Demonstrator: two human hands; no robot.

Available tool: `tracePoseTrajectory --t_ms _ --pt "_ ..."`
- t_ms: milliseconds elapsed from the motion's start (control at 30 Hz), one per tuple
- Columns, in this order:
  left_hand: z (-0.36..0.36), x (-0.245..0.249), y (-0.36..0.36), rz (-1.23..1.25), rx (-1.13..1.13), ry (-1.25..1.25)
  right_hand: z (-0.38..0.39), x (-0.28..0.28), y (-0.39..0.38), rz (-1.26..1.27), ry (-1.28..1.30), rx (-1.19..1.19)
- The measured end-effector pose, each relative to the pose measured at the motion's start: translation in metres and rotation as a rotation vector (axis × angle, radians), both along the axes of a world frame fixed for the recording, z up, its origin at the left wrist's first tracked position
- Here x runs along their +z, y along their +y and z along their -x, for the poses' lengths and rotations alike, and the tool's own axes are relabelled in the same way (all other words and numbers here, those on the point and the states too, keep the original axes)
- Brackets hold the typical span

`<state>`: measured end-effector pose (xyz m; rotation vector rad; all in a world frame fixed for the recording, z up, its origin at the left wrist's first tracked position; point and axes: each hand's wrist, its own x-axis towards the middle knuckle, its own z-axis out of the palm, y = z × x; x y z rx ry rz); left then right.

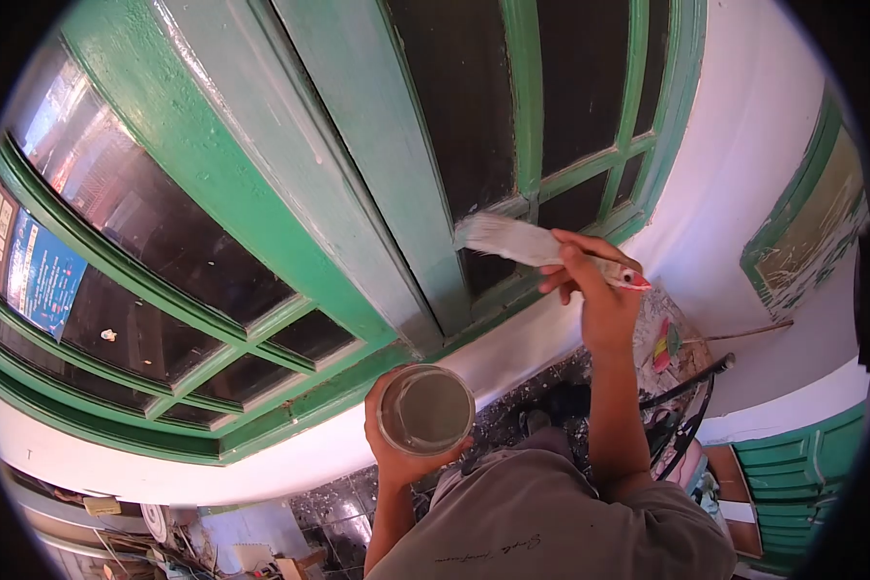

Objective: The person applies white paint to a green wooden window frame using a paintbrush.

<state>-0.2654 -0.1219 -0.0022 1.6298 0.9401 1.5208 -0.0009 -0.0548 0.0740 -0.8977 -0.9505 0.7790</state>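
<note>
My right hand is closed round the handle of a flat paintbrush, its handle end red. The pale, paint-coated bristles point left, at the edge of a window frame painted in pale grey-green; whether they touch it I cannot tell. Lower down, my left hand is wrapped round a round cup with greyish paint inside. Brighter green paint shows on the frame to the left, and the two pale boards at the centre have a dark gap between them.
Dark glass panes fill the frames. A blue sticker is on the left glass. Below are a white wall ledge, a speckled dark floor, clutter at bottom left, a black metal bar and a green shutter at right.
</note>
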Motion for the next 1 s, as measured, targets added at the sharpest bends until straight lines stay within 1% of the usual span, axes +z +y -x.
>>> tracePoseTrajectory --t_ms 100,200,333,433,567,667,767,867,1000 --pt "0.002 -0.001 -0.001 -0.009 0.011 0.013 -0.016 -0.001 -0.004 0.010 -0.023 -0.142" --pt "0.003 0.001 -0.001 -0.009 0.008 0.029 -0.016 -0.002 -0.008 -0.034 0.035 -0.130" --pt "0.001 0.001 -0.001 -0.004 -0.001 0.023 0.009 -0.006 -0.005 -0.099 -0.035 0.020" --pt "0.001 0.000 0.001 -0.023 -0.008 0.013 -0.002 -0.010 -0.001 -0.062 -0.025 -0.101" --pt "-0.001 -0.002 0.000 0.006 -0.014 -0.022 -0.023 -0.013 -0.008 -0.074 -0.145 -0.281" --pt "-0.003 -0.001 0.000 -0.005 0.003 0.020 -0.018 -0.014 -0.012 -0.111 -0.113 -0.189" --pt "-0.005 0.004 0.001 -0.022 -0.013 0.054 0.001 -0.008 -0.010 -0.199 -0.146 -0.043" --pt "-0.007 0.000 0.000 -0.022 -0.007 -0.005 -0.011 -0.018 -0.004 -0.165 -0.114 -0.080" --pt "-0.004 -0.003 0.000 -0.033 -0.007 0.028 -0.034 -0.020 -0.008 -0.077 -0.182 -0.250"
